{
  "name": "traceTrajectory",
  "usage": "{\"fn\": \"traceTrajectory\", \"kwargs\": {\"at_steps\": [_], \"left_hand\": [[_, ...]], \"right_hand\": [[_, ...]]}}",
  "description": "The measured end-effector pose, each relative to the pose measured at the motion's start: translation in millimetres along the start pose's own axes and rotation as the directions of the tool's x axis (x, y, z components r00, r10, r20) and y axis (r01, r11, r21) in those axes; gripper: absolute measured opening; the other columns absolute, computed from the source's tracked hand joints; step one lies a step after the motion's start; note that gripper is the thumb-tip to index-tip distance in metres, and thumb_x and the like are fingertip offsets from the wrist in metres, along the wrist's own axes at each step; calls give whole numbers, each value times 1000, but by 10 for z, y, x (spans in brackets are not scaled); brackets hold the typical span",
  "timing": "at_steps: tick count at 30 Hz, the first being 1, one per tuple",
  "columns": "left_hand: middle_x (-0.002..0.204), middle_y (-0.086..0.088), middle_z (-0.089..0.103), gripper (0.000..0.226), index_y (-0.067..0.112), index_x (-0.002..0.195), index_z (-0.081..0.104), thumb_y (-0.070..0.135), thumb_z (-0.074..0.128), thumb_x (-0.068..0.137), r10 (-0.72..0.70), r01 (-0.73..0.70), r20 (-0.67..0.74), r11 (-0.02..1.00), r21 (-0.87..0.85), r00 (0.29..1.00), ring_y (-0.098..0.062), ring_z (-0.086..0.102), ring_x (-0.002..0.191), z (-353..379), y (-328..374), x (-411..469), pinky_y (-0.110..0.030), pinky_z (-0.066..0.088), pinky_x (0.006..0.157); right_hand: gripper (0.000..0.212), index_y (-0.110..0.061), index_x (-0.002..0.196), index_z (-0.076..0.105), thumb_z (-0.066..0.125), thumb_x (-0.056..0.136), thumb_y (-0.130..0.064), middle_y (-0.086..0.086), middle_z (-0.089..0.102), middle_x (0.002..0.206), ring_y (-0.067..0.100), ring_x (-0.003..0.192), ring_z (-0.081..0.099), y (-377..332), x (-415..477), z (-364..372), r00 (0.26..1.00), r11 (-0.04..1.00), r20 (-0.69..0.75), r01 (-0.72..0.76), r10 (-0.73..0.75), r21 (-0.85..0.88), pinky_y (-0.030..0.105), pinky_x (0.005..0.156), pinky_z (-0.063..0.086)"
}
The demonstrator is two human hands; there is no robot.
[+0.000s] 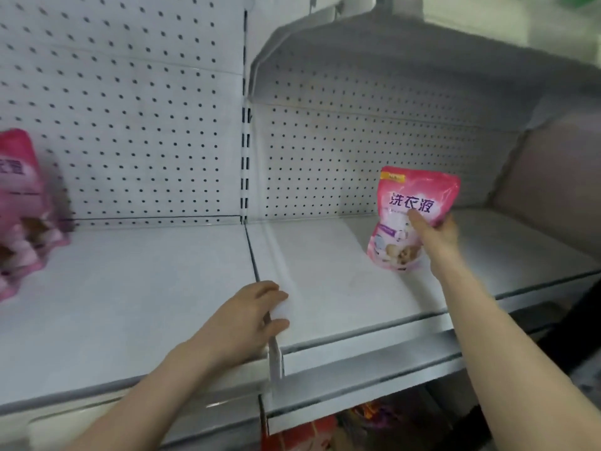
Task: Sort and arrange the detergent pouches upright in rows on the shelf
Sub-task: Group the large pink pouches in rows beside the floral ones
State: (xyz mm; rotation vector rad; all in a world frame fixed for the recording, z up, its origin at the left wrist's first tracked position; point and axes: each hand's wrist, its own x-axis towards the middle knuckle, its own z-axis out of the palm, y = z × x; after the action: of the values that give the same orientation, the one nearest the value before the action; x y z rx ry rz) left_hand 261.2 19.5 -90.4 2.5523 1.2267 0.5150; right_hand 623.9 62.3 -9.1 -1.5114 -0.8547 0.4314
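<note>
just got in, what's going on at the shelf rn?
A person is stocking a mostly bare white shelf. The right hand holds a pink detergent pouch upright in the right bay. The left hand grips the divider between the bays. More pink pouches stand at far left.

White shelf (pixel 146 288), pink pouches (pixel 22 209) standing at far left

White pegboard back wall (pixel 146 102); slotted upright (pixel 246 164); even light.
</note>
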Motion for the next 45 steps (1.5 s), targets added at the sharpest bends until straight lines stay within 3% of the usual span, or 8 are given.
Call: {"fn": "traceTrajectory", "kwargs": {"at_steps": [5,12,16,22,29,34,41,45], "left_hand": [[151,8,37,53,25,143,47,44,56,94,-70,71,44,997,-3,997,-8,36,138,-102,93,3,-23,27,113],[140,6,53,54,25,139,51,44,63,91,-247,225,-111,957,-182,963,-10,51,126,-259,260,-273,-29,39,107],[132,8,62,65,23,137,50,44,72,80,-307,92,-134,621,-779,942,-9,59,121,-439,407,-663,-30,47,104],[117,-7,71,62,14,125,55,24,82,70,-516,-6,-235,407,-913,824,-25,67,109,-629,251,-1379,-37,54,94],[117,-5,71,70,16,126,51,20,87,67,-604,56,-250,440,-896,757,-24,69,107,-828,-348,-2416,-44,54,96],[115,12,70,69,35,124,53,39,88,64,-567,87,-346,600,-795,748,-6,66,106,-1283,-845,-3048,-26,55,88],[115,14,61,61,33,120,53,45,81,67,-621,149,-699,775,-613,354,4,59,104,-1947,-1693,-3714,-21,54,88],[127,7,51,82,25,136,41,35,85,68,-625,341,-699,779,-527,348,-7,54,109,-2127,-2105,-3769,-29,49,91]], "right_hand": [[14,-26,80,65,79,81,-25,4,75,96,14,78,69,-34,-104,175,987,991,103,130,-125,-38,32,76,55],[14,-24,75,69,82,77,-29,-2,75,81,20,75,73,-606,-929,582,864,949,394,299,-315,103,36,70,59],[6,-29,79,78,82,78,-26,-2,78,84,20,79,76,-991,-1575,874,757,902,521,213,-396,376,37,65,62],[9,-22,77,75,83,76,-25,0,77,80,19,75,75,-1282,-2453,1433,643,879,644,98,-413,466,33,62,59],[26,-20,75,77,86,51,-23,1,78,78,15,70,75,-1738,-3108,2097,404,918,827,102,-390,384,22,59,57],[20,-29,76,80,86,58,-25,-2,78,80,15,73,76,-1940,-3752,2587,434,871,767,97,-472,482,21,60,56],[16,-23,90,78,84,76,-18,-6,78,85,16,82,75,-2089,-4319,3323,564,872,671,236,-482,428,44,86,58],[20,-26,90,77,86,73,-21,-6,78,89,15,86,74,-2070,-4392,3556,570,886,678,314,-463,340,46,90,57]]}}
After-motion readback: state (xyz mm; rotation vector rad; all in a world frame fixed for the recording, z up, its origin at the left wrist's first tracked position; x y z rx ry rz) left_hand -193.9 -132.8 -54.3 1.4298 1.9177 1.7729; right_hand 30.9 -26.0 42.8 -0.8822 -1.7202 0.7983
